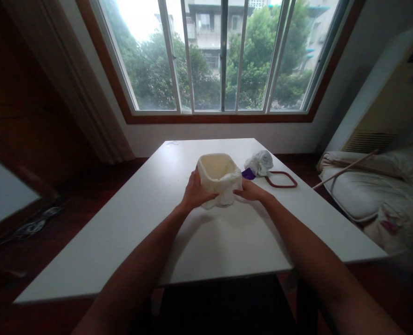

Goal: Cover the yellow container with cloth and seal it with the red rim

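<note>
A cream-coloured square bin (217, 166) stands near the middle of the white table, a thin whitish bag lining it and folded over its rim and sides. My left hand (196, 191) grips the bin's left side, thumb across the front. On the right side, my right hand (250, 190) holds the bag-covered wall, its thumb at the front. Right of the bin lies a crumpled white plastic bundle (260, 163), with a purple piece (248, 174) beside it. A reddish-brown rounded frame (281, 186) lies flat next to the bundle.
The white table (129, 223) reaches toward the window wall. A black seat (223, 304) is below its near edge. To the right, a stick (346, 168) leans across a covered sofa (349, 195).
</note>
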A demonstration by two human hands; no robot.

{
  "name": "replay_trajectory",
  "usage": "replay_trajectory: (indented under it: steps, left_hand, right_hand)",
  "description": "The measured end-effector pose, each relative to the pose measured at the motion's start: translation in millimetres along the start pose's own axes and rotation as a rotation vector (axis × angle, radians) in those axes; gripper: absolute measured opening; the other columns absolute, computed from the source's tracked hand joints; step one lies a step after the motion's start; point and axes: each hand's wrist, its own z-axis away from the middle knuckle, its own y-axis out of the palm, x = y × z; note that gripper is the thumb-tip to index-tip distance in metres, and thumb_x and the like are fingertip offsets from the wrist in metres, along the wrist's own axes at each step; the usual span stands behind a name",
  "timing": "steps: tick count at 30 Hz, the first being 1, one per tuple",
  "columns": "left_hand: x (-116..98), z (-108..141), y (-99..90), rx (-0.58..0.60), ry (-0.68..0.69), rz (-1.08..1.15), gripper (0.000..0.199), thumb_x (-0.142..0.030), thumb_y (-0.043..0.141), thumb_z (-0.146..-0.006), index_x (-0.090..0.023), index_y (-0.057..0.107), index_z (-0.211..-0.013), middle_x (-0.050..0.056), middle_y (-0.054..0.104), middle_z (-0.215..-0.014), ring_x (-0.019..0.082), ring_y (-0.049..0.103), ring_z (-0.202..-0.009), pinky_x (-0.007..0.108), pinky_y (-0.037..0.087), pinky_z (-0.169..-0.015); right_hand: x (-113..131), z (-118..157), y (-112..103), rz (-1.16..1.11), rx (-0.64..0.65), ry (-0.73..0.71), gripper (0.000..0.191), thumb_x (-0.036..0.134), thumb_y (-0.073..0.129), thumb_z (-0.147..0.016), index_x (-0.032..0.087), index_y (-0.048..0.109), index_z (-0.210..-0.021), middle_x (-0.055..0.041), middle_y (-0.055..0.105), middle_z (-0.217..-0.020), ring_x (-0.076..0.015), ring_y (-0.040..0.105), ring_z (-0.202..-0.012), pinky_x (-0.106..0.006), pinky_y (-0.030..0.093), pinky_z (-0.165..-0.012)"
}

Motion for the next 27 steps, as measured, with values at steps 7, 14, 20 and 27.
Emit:
replay_trajectory:
  steps: [7, 14, 20, 27]
  left_hand:
    - [6.3, -2.3, -0.6, -0.037, 0.17, -0.299, 0.131, -0.055, 0.084, -0.056, -0.018, 0.007, -0.155, 0.021, 0.04, -0.145, 0.04, 0.044, -0.131, 0.056, 0.041, -0.107]
    - [-3.5, -0.6, 3.7, -0.013, 0.328, -0.399, 0.117, -0.041, 0.077, -0.065, -0.016, 0.007, -0.155, 0.022, 0.038, -0.148, 0.04, 0.04, -0.134, 0.053, 0.039, -0.107]
    - [-25.6, 3.1, 5.7, 0.032, 0.492, -0.365, 0.101, -0.036, 0.07, -0.074, -0.017, 0.012, -0.155, 0.022, 0.039, -0.147, 0.038, 0.039, -0.136, 0.054, 0.036, -0.109]
    - [-38.1, 5.1, 11.7, 0.091, 0.576, -0.301, 0.097, -0.04, 0.07, -0.075, -0.02, 0.017, -0.154, 0.02, 0.039, -0.148, 0.039, 0.036, -0.139, 0.057, 0.032, -0.111]
  right_hand:
    - [25.1, -3.9, -31.5, 0.206, -0.582, -0.017, 0.055, 0.005, 0.045, -0.063, 0.015, 0.064, -0.114, -0.0109, 0.069, -0.114, -0.0254, 0.063, -0.109, -0.045, 0.046, -0.104]
    - [73.0, -0.3, -22.6, 0.219, -0.497, -0.282, 0.032, 0.012, 0.048, -0.08, 0.02, 0.066, -0.104, -0.0075, 0.071, -0.104, -0.0232, 0.065, -0.099, -0.041, 0.051, -0.093]
    - [74.2, -1.6, -3.9, 0.215, -0.074, -0.208, 0.032, 0.022, 0.05, -0.088, 0.015, 0.063, -0.116, -0.0134, 0.069, -0.116, -0.0261, 0.065, -0.103, -0.043, 0.051, -0.095]
    - [52.4, -4.4, 22.1, 0.131, 0.178, -0.125, 0.035, 0.015, 0.064, -0.079, 0.015, 0.065, -0.114, -0.0109, 0.071, -0.106, -0.0255, 0.065, -0.098, -0.038, 0.054, -0.09]
